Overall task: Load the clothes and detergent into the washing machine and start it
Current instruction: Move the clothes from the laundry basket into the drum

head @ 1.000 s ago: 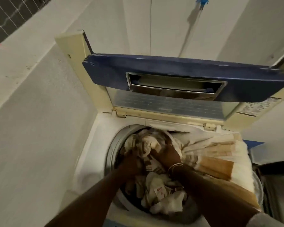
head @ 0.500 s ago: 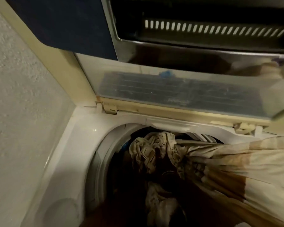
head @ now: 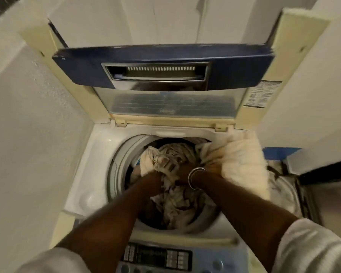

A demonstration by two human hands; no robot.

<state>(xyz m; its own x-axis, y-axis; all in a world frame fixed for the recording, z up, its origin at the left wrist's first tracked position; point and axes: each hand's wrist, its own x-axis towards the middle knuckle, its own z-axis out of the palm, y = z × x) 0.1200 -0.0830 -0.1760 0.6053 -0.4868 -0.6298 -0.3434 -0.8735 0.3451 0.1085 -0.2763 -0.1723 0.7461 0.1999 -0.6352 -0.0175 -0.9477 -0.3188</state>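
Left hand (head: 156, 175) and right hand (head: 183, 172) grip clothes (head: 177, 202) in drum (head: 114, 174).

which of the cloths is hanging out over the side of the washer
The big cream cloth on the right: it spills out over the right side of the washer, while the crumpled patterned clothes lie inside the drum.

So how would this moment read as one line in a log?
stage: loading | left hand, right hand: buried in clothes inside drum, fingers hidden | cream cloth: partly over right rim | lid: up
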